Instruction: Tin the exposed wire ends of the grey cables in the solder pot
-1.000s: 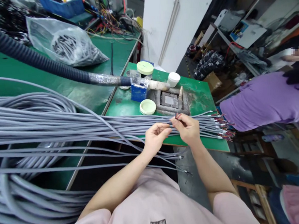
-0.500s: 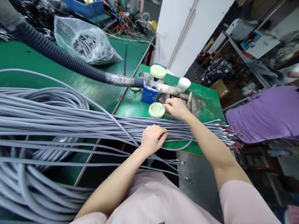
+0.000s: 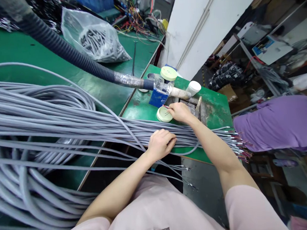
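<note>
My right hand [image 3: 179, 112] is closed in a pinch on the thin coloured wires [image 3: 166, 107] at a cable end. Dark wire tips reach down into a shallow pale green tub [image 3: 164, 115]. My left hand [image 3: 160, 143] has its fingers curled over grey cable at the near side of the bundle [image 3: 103, 120]; how many strands it grips is hidden. To the right, under my forearm, the bundle ends in stripped red, white and dark wires [image 3: 241, 145]. A few separate cable ends [image 3: 185, 168] hang near my body.
A ribbed black hose [image 3: 86, 63] crosses above the bench to a nozzle [image 3: 179, 93] beside a blue box [image 3: 158, 98]. Behind stand a yellow-lidded pot [image 3: 168, 73] and a white cup [image 3: 194, 87]. A bag of cable pieces [image 3: 95, 42] lies farther back. A person in purple [image 3: 277, 124] is at right.
The view has shifted slightly. My right hand is a little lower at the tub, its wire tips now farther inside. My left hand stays on the bundle.
</note>
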The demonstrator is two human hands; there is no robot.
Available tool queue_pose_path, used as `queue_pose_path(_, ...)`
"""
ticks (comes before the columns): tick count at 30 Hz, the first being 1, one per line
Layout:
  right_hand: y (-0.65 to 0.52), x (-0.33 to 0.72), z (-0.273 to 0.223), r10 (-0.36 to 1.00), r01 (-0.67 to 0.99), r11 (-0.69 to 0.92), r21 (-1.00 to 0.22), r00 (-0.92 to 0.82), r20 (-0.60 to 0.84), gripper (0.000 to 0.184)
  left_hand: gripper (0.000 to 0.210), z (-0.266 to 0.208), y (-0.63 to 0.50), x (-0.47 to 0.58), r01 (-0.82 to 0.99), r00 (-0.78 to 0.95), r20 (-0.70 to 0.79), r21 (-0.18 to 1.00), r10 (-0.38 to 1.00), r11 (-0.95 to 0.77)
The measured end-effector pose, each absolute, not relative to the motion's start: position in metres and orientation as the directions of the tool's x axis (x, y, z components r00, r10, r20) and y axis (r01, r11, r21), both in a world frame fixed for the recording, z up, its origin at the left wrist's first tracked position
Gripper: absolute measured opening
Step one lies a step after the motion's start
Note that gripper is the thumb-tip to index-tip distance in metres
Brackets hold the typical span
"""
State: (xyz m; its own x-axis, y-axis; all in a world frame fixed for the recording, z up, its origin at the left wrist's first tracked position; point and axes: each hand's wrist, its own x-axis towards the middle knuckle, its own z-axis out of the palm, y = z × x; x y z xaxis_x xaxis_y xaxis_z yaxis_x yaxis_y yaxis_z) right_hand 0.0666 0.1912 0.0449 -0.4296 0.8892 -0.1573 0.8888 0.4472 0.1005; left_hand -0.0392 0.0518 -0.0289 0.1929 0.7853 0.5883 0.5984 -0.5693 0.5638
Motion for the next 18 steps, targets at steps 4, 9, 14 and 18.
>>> queue_pose_path(4, 0.193, 0.081, 0.053, 0.899, 0.9, 0.434, 0.035, -0.429, -0.089, 0.03, 0.018, -0.028, 0.051, -0.039, 0.595, 0.188, 0.592, 0.566, 0.784, -0.57)
queue_pose_path(9, 0.2, 0.132, 0.064, 0.937, 0.935, 0.348, -0.067, -0.345, 0.044, 0.032, 0.019, -0.027, 0.052, -0.039, 0.591, 0.183, 0.595, 0.57, 0.783, -0.571)
queue_pose_path(14, 0.214, 0.175, 0.05, 0.99, 0.991, 0.133, -0.019, -0.132, 0.041, 0.031, 0.018, -0.029, 0.053, -0.037, 0.595, 0.161, 0.616, 0.562, 0.771, -0.574)
queue_pose_path(18, 0.223, 0.186, 0.033, 0.998, 0.998, 0.059, 0.009, -0.059, 0.022, 0.032, 0.018, -0.029, 0.054, -0.037, 0.594, 0.161, 0.618, 0.562, 0.77, -0.575)
